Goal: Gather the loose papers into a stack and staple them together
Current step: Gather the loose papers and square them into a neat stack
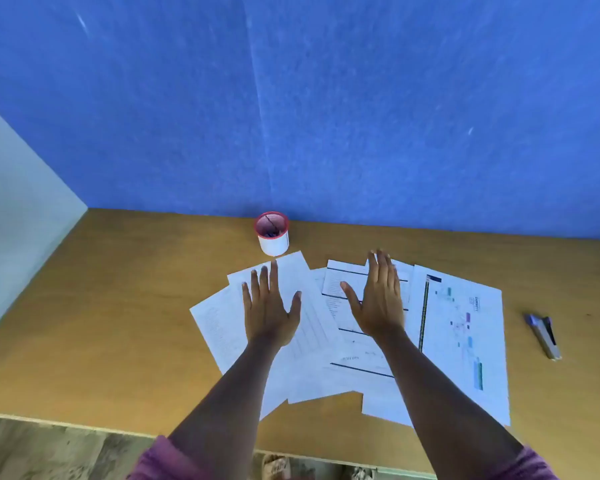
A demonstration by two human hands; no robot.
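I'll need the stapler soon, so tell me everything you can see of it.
The stapler lies flat on the wooden desk, to the right of the spread papers and clear of them. It looks long and slim, with a bluish-purple top, a dark middle part and a silvery metal base. It looks closed. Nothing touches it; neither hand is near. Finer detail is blurred.

Head view, down over desk (125,306)

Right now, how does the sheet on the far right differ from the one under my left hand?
The far-right sheet carries coloured graphics and a dark stripe down its left edge; the sheet under the left hand shows only faint grey lines. The far-right sheet has no hand over it; the left hand is spread above the other. The far-right sheet lies nearer the stapler. Both are white, lie flat, and overlap other papers.
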